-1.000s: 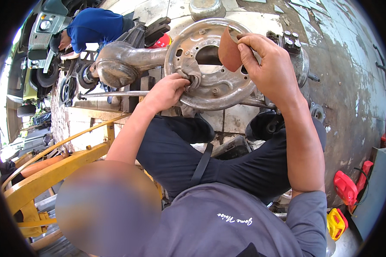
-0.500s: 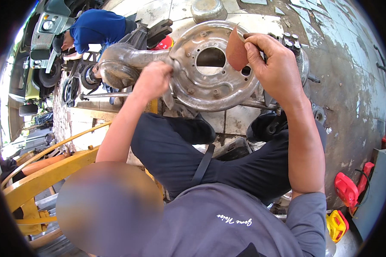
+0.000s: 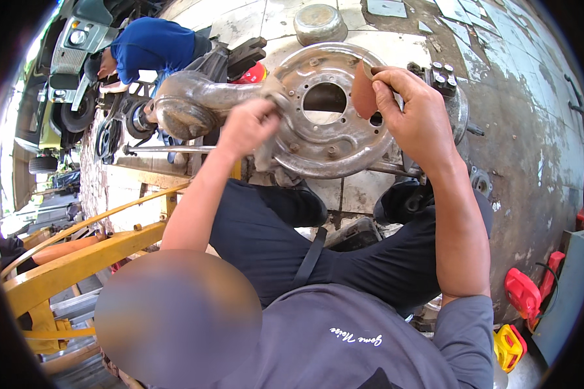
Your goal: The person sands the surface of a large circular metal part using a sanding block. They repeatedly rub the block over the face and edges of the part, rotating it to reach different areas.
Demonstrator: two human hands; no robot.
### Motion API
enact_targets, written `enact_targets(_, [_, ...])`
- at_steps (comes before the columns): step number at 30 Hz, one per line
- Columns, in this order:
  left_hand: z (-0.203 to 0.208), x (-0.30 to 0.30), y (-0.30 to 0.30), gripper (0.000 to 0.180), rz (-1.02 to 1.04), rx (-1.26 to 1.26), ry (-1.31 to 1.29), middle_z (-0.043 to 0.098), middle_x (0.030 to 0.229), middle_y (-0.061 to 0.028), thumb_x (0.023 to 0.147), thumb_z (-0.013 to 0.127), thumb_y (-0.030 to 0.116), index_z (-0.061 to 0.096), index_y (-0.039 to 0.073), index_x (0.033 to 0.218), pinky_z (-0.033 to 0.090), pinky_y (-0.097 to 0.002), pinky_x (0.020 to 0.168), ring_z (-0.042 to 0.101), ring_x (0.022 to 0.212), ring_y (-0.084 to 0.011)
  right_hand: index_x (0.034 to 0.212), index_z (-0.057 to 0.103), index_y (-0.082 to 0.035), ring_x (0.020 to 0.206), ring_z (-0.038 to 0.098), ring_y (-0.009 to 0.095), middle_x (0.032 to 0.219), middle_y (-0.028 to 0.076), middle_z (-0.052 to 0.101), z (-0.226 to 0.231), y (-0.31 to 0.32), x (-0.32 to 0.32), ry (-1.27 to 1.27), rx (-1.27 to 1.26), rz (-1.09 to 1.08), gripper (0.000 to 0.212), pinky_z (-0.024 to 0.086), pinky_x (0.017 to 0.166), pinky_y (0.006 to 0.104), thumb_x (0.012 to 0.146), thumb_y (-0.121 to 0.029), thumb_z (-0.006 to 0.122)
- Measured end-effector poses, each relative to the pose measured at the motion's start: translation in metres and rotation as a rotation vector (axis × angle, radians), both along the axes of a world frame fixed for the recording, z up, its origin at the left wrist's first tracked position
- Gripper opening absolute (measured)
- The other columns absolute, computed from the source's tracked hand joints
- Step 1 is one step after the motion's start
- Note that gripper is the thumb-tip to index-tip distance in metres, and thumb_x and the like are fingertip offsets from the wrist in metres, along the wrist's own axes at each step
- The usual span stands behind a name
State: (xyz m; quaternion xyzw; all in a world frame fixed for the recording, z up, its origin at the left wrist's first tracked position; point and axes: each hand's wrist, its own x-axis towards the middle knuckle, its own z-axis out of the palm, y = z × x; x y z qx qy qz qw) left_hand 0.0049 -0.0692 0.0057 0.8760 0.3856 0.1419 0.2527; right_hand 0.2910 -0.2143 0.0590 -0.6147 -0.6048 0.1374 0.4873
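A round metal backing plate [image 3: 305, 146], scuffed and bare, stands in front of me with a large hole at its middle. My left hand [image 3: 250, 126] is closed on a grey-brown rag [image 3: 265, 154] at the plate's left rim; motion blurs the fingers, and part of the rag hangs below them. Above the plate's right side, my right hand [image 3: 415, 113] pinches a curled reddish-brown piece of sandpaper [image 3: 362, 94] between thumb and fingers. An axle housing [image 3: 188, 107] with a rounded bulge extends left from behind the plate.
An upturned metal drum [image 3: 320, 24] sits beyond the plate. At the left are a yellow metal frame [image 3: 91, 262] and a co-worker in a blue shirt [image 3: 152, 48], bent near a vehicle. Red [image 3: 522, 290] and yellow [image 3: 509, 347] plastic containers stand at the lower right.
My left hand with the rag has moved right and slightly farther along the plate's left rim. My right hand still holds the sandpaper near the same spot. The whole view has shifted slightly.
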Motion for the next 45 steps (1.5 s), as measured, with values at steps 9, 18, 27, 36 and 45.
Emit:
enact_targets(9, [-0.030,0.001,0.044,0.011,0.073,0.511,0.209,0.065,0.086,-0.0159,0.086,0.064,0.014,0.066,0.004,0.087,0.053,-0.0474,0.077,0.065,0.085,-0.0368,0.103,0.068,0.003,0.090,0.067,0.039,0.102,0.020,0.070,-0.009,0.005,-0.006,-0.040,0.048,0.003,0.017,0.053,0.080,0.0403,0.094,-0.011,0.064])
enact_targets(18, [-0.031,-0.011,-0.002,0.015,-0.097,0.221,0.092,0.068,0.085,-0.0163,0.085,0.067,0.015,0.070,0.004,0.095,0.054,-0.0427,0.076,0.067,0.083,-0.0336,0.103,0.068,0.003,0.090,0.068,0.038,0.103,0.019,0.070,-0.001,0.002,-0.008,0.016,0.006,0.023,0.016,0.054,0.080,0.0392,0.094,-0.010,0.064])
enact_targets(27, [-0.049,0.009,0.041,0.016,0.184,0.499,0.315,0.068,0.084,-0.0207,0.085,0.064,0.016,0.064,0.000,0.080,0.053,-0.0470,0.076,0.067,0.083,-0.0399,0.104,0.068,0.004,0.090,0.068,0.038,0.106,0.020,0.070,-0.006,0.002,-0.013,-0.017,-0.014,0.027,0.017,0.054,0.079,0.0388,0.095,-0.009,0.063])
enact_targets(36, [-0.040,0.000,0.012,0.018,0.038,0.073,0.118,0.068,0.090,-0.0179,0.086,0.073,0.019,0.070,0.004,0.096,0.052,-0.0436,0.080,0.066,0.089,-0.0352,0.106,0.068,0.003,0.091,0.069,0.038,0.109,0.019,0.070,-0.006,0.005,-0.012,0.002,-0.023,0.037,0.018,0.054,0.080,0.0388,0.094,-0.010,0.064])
enact_targets(45, [-0.031,-0.014,0.032,0.018,0.139,0.386,0.213,0.065,0.086,-0.0202,0.086,0.065,0.017,0.063,-0.001,0.085,0.051,-0.0479,0.081,0.064,0.088,-0.0391,0.104,0.068,0.003,0.091,0.069,0.037,0.105,0.020,0.071,-0.008,0.001,-0.009,-0.039,0.015,0.007,0.016,0.054,0.080,0.0388,0.094,-0.009,0.065])
